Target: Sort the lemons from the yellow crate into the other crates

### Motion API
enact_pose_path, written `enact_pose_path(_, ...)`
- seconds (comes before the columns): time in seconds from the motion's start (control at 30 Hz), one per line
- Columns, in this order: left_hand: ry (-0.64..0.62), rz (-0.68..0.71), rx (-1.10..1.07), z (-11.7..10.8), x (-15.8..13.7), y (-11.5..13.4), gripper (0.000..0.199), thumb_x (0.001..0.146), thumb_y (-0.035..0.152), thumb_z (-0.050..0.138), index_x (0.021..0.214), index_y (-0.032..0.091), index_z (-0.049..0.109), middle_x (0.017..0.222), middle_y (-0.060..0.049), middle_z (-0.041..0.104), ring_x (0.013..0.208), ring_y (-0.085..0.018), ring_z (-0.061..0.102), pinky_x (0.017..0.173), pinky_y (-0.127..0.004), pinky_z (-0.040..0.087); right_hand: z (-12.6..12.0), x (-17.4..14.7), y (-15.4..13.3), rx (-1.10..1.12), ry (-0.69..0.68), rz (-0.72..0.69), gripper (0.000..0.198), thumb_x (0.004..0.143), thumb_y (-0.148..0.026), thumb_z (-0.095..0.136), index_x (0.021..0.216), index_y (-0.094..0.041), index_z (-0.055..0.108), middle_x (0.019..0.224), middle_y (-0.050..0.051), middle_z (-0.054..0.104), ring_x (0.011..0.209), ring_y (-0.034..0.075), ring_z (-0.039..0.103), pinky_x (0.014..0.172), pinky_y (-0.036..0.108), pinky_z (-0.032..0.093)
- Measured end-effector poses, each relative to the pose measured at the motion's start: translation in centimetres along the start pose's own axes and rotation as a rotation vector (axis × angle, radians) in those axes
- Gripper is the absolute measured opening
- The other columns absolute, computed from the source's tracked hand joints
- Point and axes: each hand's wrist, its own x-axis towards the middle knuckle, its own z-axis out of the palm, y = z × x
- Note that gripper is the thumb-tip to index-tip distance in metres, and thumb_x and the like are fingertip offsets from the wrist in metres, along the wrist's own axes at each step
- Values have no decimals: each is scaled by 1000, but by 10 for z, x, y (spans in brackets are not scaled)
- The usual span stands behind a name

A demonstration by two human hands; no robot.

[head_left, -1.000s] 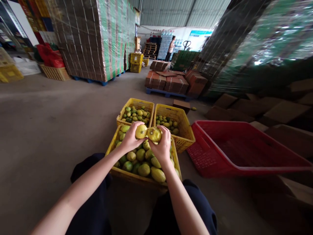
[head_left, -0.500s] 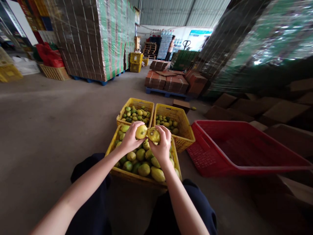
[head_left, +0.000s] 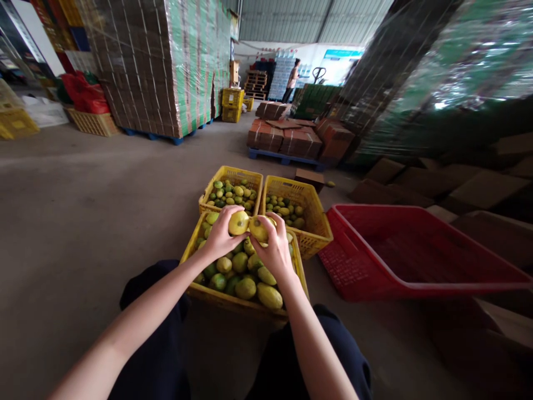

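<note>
My left hand (head_left: pixel 222 236) is closed around a yellow lemon (head_left: pixel 239 223). Side by side with it, a second lemon (head_left: pixel 258 229) is gripped by my right hand (head_left: pixel 275 248), whose fingers cover part of its right side. Both fruits are held up above the near yellow crate (head_left: pixel 190 250), full of green and yellow lemons (head_left: pixel 245 289). Behind that crate stand two more yellow crates: the left one (head_left: pixel 204 201) and the right one (head_left: pixel 318 225), each with smaller green-yellow fruit inside.
A large red plastic crate (head_left: pixel 345 272) sits to the right, beside scattered cardboard (head_left: pixel 478 189). Flattened cartons lie on a blue pallet (head_left: pixel 285 159) ahead. Tall wrapped stacks (head_left: pixel 191 72) rise left and right. Far back, a person (head_left: pixel 292 80) stands. Concrete floor (head_left: pixel 104 222) stretches left.
The right hand has turned the lemon a little and its fingers have shifted over the top. The left hand and its lemon have barely moved.
</note>
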Motion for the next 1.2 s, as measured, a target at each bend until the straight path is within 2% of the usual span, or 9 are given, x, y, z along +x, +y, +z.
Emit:
enact_pose_path(0.17,-3,-14,-41,0,-1,0,51,78,31,74,122,24,50,120,-10,59,116,-26,57,102,-42,44,0,0,-1,13,-3,0,50,84,-22,61,130,-33,46,130,10,44,119,30,51,98,51,49)
enact_pose_path(0.4,-35,-104,-93,0,0,-1,54,73,34,79,119,24,52,119,-10,60,115,-26,58,102,-43,44,-5,3,-4,107,-49,85,51,82,-24,62,130,-30,45,126,10,49,117,28,54,100,49,47)
enact_pose_path(0.53,-97,-204,-230,0,2,-1,57,69,36,81,117,23,52,120,-9,61,114,-25,59,101,-40,46,-8,3,-4,222,-70,171,53,80,-28,66,129,-29,44,124,8,55,113,27,57,100,47,46)
enact_pose_path(0.67,-90,-308,-358,0,4,3,57,66,35,83,114,23,53,119,-8,61,109,-24,62,96,-38,49,-10,4,-5,354,-60,262,57,77,-32,70,127,-27,43,120,6,59,108,25,58,97,44,47)
enact_pose_path(0.87,-96,-490,-542,-1,7,8,58,64,32,84,112,22,53,112,-6,64,100,-21,65,91,-35,52,-17,7,-11,532,-62,333,64,71,-32,76,125,-27,42,119,5,56,103,22,57,95,40,47)
enact_pose_path(1.0,-77,-582,-602,-2,8,9,58,65,34,82,113,22,52,108,-5,65,96,-20,65,88,-34,52,-17,7,-16,648,-32,411,69,67,-33,78,124,-28,41,116,4,54,101,22,57,92,39,49)
enact_pose_path(1.2,-35,-623,-573,-2,9,10,56,62,38,83,108,21,54,105,-5,63,96,-20,62,86,-32,50,-14,8,-20,700,12,498,67,62,-33,81,113,-28,38,110,3,56,95,21,59,85,38,53)
